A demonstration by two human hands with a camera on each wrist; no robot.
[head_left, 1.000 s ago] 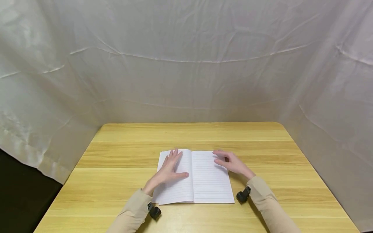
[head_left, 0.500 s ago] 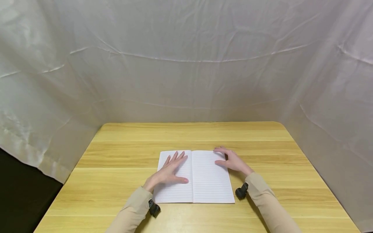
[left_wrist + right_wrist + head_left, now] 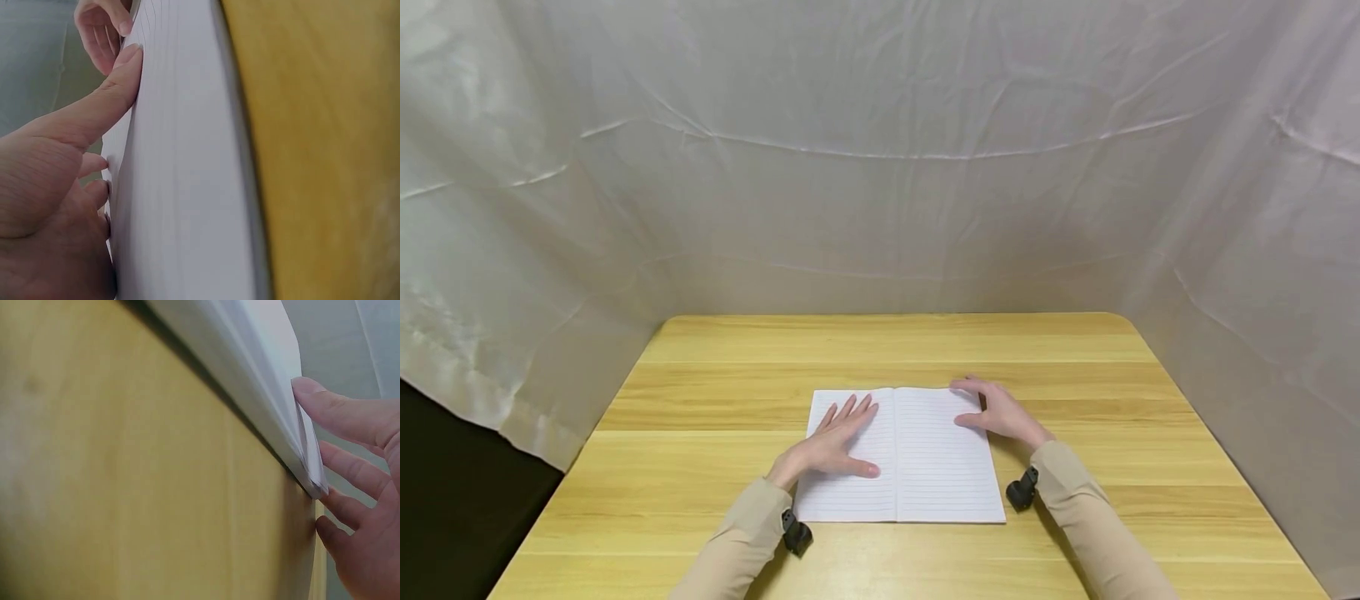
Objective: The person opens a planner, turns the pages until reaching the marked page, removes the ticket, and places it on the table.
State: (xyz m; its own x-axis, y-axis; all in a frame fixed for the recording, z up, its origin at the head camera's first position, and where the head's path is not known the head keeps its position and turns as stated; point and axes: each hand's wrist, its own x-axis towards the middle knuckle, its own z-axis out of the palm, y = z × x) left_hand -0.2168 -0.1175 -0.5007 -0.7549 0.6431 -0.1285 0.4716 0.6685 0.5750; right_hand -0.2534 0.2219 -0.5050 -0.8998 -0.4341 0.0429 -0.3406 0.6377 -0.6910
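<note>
An open notebook (image 3: pixel 943 475) with white lined pages lies flat, its fold running away from me. My left hand (image 3: pixel 829 450) rests on the left page with fingers spread toward the far edge and thumb pointing at the fold. In the left wrist view its thumb (image 3: pixel 103 103) presses on the paper. At the right page's far outer corner is my right hand (image 3: pixel 1002 417). Its thumb (image 3: pixel 331 409) touches the page in the right wrist view, while the other fingers reach past the edge, loosely bent and spread.
The notebook lies on a light wooden table (image 3: pixel 715 392) with rounded far corners. Grey-white sheeting (image 3: pixel 880 225) hangs behind the table and along both sides. A small black camera (image 3: pixel 1021 490) is strapped to the right wrist, and another camera (image 3: pixel 796 533) to the left.
The left page's loose sheet, earlier askew at the near edge, now lies flush. My left hand has slid slightly toward me. The right hand has hardly moved.
</note>
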